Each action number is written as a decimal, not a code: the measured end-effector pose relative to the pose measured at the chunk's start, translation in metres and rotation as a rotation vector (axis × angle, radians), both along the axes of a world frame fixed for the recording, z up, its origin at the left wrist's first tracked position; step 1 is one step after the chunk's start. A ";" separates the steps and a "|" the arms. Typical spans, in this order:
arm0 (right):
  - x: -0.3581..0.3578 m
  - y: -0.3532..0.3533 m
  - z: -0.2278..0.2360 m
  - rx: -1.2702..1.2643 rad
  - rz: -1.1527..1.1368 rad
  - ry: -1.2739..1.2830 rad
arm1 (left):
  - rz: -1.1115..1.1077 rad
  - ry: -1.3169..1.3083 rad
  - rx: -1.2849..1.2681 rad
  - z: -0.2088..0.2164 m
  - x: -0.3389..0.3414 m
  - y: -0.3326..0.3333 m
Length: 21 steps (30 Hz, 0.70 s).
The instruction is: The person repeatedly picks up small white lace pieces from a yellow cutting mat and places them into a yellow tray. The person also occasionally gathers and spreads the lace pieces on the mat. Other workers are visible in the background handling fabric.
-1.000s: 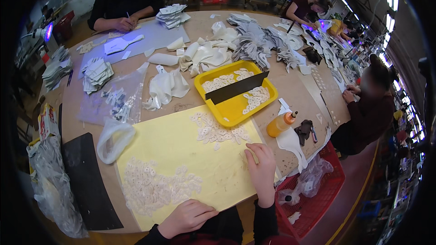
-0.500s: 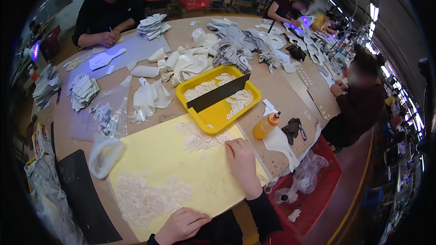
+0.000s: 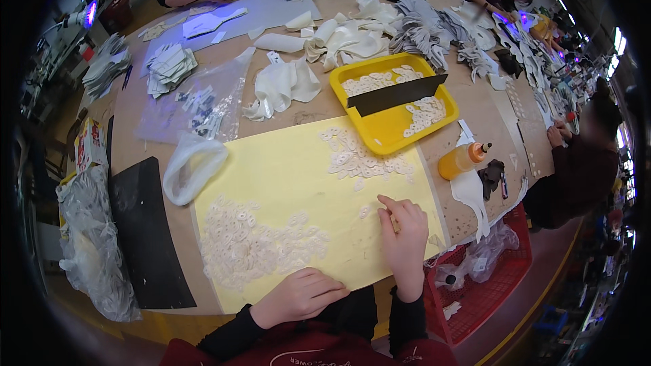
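Pieces (image 3: 234, 247) lie in two groups on the sheet (image 3: 285, 163), others in the tray (image 3: 390, 142); right hand (image 3: 405, 230), fingertips narrowly parted, is near a stray piece (image 3: 365, 211); left hand (image 3: 302, 296), grip indeterminable, is at the sheet's near edge.

Small pale holed pieces (image 3: 234, 247), flat, two loose clusters on yellow sheet (image 3: 291, 179)

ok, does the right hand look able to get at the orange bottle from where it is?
Probably yes: the right hand is near the bottle, and only flat yellow sheet and brown tabletop appear between them, nothing standing.
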State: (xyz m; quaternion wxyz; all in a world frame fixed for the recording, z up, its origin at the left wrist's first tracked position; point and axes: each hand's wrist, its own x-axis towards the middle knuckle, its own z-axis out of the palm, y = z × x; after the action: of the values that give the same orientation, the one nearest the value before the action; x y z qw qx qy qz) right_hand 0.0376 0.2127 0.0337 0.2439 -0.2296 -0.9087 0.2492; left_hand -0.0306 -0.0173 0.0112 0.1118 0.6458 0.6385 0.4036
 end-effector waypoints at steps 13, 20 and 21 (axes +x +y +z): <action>-0.020 -0.021 -0.006 -0.012 0.168 0.028 | 0.009 0.015 0.040 -0.006 0.003 0.002; -0.050 0.010 -0.016 -0.095 0.071 0.032 | -0.005 0.018 0.032 -0.004 0.002 0.005; -0.048 0.010 -0.018 -0.114 0.046 0.044 | -0.002 0.018 0.031 -0.004 0.002 0.004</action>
State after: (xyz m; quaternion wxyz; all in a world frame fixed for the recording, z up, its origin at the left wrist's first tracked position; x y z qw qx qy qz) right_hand -0.0103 0.2231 0.0154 0.2444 -0.2167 -0.8926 0.3108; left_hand -0.0286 -0.0129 0.0073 0.0964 0.6516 0.6324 0.4076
